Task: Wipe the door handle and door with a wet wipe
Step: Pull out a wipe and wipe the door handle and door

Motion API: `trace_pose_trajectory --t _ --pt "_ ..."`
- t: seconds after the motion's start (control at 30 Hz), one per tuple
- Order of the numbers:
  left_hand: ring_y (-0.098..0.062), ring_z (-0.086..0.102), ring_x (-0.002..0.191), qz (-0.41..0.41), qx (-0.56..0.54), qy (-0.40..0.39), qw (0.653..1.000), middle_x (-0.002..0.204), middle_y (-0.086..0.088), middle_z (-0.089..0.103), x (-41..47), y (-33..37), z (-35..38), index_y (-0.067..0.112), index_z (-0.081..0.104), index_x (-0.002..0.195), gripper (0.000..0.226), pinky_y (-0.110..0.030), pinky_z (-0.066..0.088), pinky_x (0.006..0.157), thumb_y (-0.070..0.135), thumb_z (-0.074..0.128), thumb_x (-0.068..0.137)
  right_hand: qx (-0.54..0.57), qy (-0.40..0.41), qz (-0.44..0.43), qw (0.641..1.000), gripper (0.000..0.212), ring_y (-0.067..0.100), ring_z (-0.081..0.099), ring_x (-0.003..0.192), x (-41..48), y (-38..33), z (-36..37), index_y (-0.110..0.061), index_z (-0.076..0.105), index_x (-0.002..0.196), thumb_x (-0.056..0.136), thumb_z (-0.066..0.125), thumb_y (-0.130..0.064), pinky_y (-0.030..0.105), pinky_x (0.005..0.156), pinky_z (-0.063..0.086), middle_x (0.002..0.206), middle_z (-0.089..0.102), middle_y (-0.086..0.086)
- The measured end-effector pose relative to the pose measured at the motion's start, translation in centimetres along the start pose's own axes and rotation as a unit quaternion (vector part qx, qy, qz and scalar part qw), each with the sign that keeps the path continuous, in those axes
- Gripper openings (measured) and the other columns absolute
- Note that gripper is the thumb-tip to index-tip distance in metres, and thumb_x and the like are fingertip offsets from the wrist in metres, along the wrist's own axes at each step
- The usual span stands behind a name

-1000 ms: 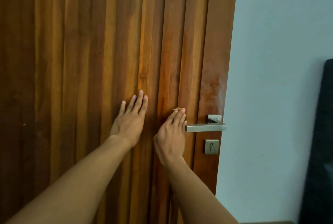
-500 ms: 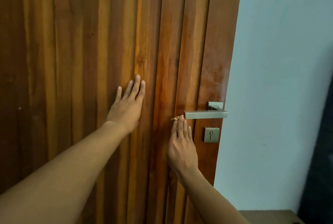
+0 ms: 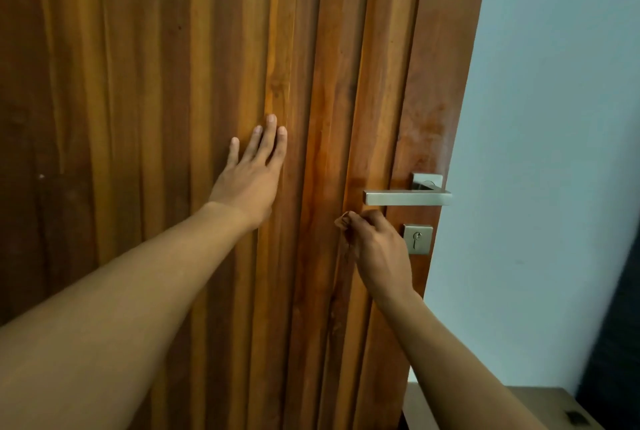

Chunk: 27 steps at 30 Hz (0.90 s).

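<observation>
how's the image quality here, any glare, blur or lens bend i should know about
Head view: soft, even light with no hard shadows; a hazy sheen on the door above the door handle; wide-angle bend tilts the door edge; the left hand and right hand are slightly soft, and the wipe shows only as a small blurred scrap.

The door [image 3: 166, 118] is varnished wood in ribbed vertical slats, glossy with a warm sheen (a cloudy, duller patch sits above the handle). The door handle [image 3: 407, 197] and keyhole plate [image 3: 418, 239] are brushed metal, satin rather than mirror-bright. The wall [image 3: 554, 118], right of frame, looks matt painted plaster.
</observation>
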<state>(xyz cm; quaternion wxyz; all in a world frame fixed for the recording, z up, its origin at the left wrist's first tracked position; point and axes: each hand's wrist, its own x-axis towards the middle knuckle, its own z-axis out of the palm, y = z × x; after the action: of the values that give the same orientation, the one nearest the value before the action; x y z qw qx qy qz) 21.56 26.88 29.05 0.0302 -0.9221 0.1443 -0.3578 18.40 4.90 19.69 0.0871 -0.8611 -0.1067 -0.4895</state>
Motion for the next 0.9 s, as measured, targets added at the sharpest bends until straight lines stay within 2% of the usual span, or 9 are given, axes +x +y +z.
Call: trace_pose_trajectory --t 0.23,0.53,0.77,0.9 --pt "-0.030 -0.019 0.150 0.003 -0.004 0.005 1.000 0.157 -0.011 -0.038 -0.2 -0.3 0.1 0.012 -0.025 0.152 0.107 -0.052 -0.001 0.121 0.003 0.063 0.091 -0.062 -0.006 -0.053 0.997 0.035 0.021 0.062 0.096 -1.6 0.2 1.4 -0.010 0.066 0.119 0.085 0.072 -0.016 0.028 0.072 0.055 0.106 0.066 0.007" --pt "-0.028 -0.020 0.150 -0.009 -0.012 0.008 1.000 0.157 -0.009 -0.038 -0.3 0.1 0.5 0.014 -0.026 0.152 0.108 -0.051 -0.002 0.122 -0.001 0.062 0.091 -0.048 -0.086 -0.078 0.992 0.046 0.022 0.062 0.091 -7.7 0.6 4.3 -0.007 0.063 0.122 0.079 0.077 -0.013 0.027 0.065 0.056 0.107 0.064 0.008" --pt "-0.029 -0.019 0.150 -0.002 -0.014 0.007 1.000 0.157 -0.010 -0.039 -0.3 -0.1 0.4 0.013 -0.026 0.152 0.109 -0.052 -0.002 0.122 0.000 0.063 0.090 -0.020 -0.121 -0.079 0.989 0.045 0.020 0.063 0.084 -12.1 0.7 6.0 -0.007 0.066 0.117 0.074 0.079 -0.011 0.025 0.056 0.055 0.103 0.066 0.006" --pt "-0.029 -0.020 0.150 0.001 -0.016 0.009 1.000 0.157 -0.010 -0.039 -0.3 -0.1 0.6 0.014 -0.026 0.152 0.109 -0.051 -0.003 0.121 0.000 0.063 0.091 -0.013 -0.182 -0.084 0.980 0.047 0.017 0.064 0.081 -14.5 0.8 6.6 -0.011 0.069 0.112 0.068 0.085 -0.013 0.022 0.056 0.053 0.098 0.066 0.003"
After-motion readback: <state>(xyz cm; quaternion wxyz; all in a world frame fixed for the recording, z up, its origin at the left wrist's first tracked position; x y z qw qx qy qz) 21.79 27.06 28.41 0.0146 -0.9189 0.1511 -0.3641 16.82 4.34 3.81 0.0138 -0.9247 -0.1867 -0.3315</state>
